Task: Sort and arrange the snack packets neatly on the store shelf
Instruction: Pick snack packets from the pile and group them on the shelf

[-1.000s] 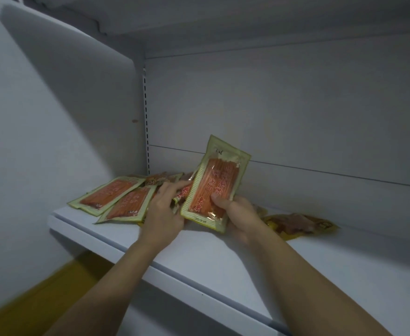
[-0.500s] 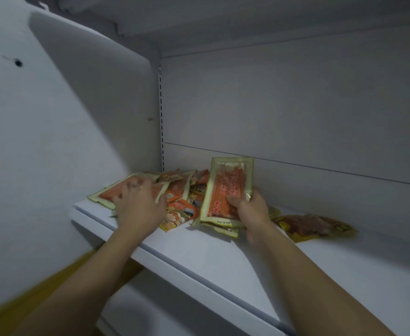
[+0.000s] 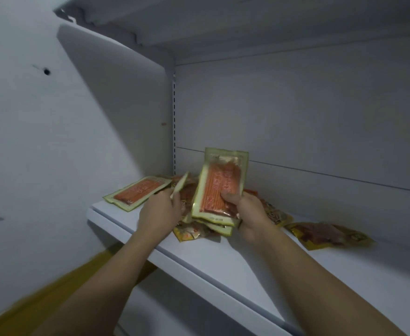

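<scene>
My right hand (image 3: 248, 212) grips a small stack of green-edged orange snack packets (image 3: 219, 187), held upright over the white shelf (image 3: 247, 267). My left hand (image 3: 159, 210) pinches another green-edged packet (image 3: 180, 187), lifted edge-on just left of the stack. One more orange packet (image 3: 138, 192) lies flat at the shelf's left end. A heap of mixed orange and yellow packets (image 3: 189, 232) sits under and behind both hands, partly hidden by them. A yellow-brown packet (image 3: 329, 235) lies flat to the right.
A white side panel (image 3: 116, 112) closes the shelf on the left and a back wall (image 3: 308, 122) stands behind it. Another shelf (image 3: 223, 18) hangs above. Bare shelf surface runs along the front and right. A yellow floor strip (image 3: 53, 292) shows below left.
My left hand has picked one packet up from the left pile and tilted it toward the stack. My right hand has kept the stack upright and raised it slightly.
</scene>
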`<state>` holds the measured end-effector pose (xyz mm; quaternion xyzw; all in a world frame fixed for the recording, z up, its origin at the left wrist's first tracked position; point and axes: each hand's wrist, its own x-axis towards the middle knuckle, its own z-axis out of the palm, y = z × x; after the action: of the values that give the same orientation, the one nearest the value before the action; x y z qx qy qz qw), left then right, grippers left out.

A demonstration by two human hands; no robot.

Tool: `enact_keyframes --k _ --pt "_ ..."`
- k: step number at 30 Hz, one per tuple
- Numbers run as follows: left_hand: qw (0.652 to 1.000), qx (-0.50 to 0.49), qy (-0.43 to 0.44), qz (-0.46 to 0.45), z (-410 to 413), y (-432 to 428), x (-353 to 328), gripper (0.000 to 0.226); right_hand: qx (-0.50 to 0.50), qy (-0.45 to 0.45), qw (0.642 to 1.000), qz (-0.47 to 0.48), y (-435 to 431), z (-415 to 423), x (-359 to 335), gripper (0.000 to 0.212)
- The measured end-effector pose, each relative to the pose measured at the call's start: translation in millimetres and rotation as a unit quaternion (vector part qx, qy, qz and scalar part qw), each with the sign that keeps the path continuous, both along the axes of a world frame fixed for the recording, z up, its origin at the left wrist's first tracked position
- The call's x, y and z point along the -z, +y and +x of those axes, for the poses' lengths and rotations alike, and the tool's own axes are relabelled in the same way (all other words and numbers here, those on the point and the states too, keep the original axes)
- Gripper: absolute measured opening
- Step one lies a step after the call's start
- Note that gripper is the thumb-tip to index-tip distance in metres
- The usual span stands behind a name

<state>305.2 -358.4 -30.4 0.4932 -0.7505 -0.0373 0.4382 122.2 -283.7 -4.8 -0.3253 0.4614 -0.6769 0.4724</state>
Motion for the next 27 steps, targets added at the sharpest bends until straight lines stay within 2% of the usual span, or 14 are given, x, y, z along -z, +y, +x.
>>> enact_keyframes --k 2,4,6,8,10,11,13,14,15,18,20,22,25,27 --pt "0.998 0.055 0.012 -0.022 0 6 -2 0.022 0.002 -0.037 0.999 0.021 -7 1 -8 0.019" --pt "0.989 0.134 -0.061 0.02 0 8 -1 0.019 0.017 -0.044 0.998 0.045 -15 4 -12 0.018" --pt "0.966 0.187 -0.154 0.091 4 6 -1 0.03 0.034 -0.049 0.996 0.06 -22 3 -11 0.019" --pt "0.949 0.234 -0.173 0.119 8 4 -5 0.023 0.055 -0.064 0.994 0.065 -29 -1 -11 0.019" --pt "0.952 0.264 -0.061 0.143 12 3 -7 0.012 0.088 -0.059 0.991 0.076 -36 1 -11 0.017" --pt "0.949 0.263 0.029 0.169 12 1 -5 0.02 0.112 -0.028 0.99 0.083 -39 5 -10 0.015" --pt "0.919 0.262 0.179 0.234 13 -2 -1 0.035 0.155 0.091 0.979 0.098 -48 18 -4 0.015" --pt "0.912 0.253 0.205 0.249 13 -4 -1 0.038 0.165 0.153 0.969 0.102 -52 24 -1 0.018" --pt "0.918 0.239 0.193 0.25 13 -6 -2 0.037 0.165 0.198 0.96 0.106 -56 30 1 0.021" --pt "0.931 0.221 0.169 0.236 18 -16 -5 0.037 0.146 0.244 0.953 0.101 -62 37 8 0.025" --pt "0.972 0.137 0.118 0.147 27 -29 -7 0.036 0.139 0.264 0.951 0.082 -66 36 14 0.023" --pt "0.998 0.004 0.022 0.065 40 -51 -8 0.034 0.137 0.296 0.943 0.062 -68 34 20 0.023" --pt "0.979 -0.132 -0.131 0.084 62 -84 -9 0.039 0.13 0.323 0.937 0.024 -73 34 24 0.024" --pt "0.963 -0.159 -0.173 0.135 72 -99 -12 0.044 0.125 0.341 0.932 -0.004 -75 39 25 0.025"
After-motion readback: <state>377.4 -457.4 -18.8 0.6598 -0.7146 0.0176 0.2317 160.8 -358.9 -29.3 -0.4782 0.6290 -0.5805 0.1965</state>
